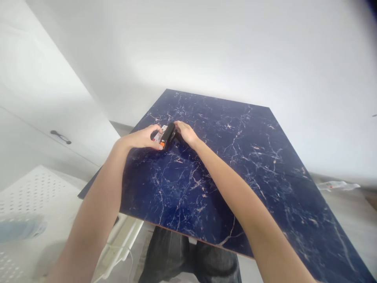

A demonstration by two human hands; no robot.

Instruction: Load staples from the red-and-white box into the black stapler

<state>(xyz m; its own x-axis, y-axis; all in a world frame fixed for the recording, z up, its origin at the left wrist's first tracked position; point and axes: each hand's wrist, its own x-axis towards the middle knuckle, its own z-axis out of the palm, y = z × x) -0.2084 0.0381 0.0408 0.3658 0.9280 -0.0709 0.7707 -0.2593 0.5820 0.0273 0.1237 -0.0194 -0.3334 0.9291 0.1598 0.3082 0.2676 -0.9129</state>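
A small black oblong device (167, 135) with an orange patch at its near end is at the left of the blue marbled table (200, 188). Its exact kind cannot be made out. My left hand (143, 137) curves around its left side, thumb at the orange end and fingertips on a white-and-red flat piece (158, 135) beside it. My right hand (186, 133) is cupped against the far right side, its fingers close together and its thumb hidden. Thin shiny parts show in the dark gap between the device and my right palm.
White walls stand behind the table and a white cabinet door with a dark handle (61, 137) is at left. A white perforated chair (35, 188) is at lower left. Clear crumpled plastic (338, 185) lies beyond the right edge. My legs are under the front edge.
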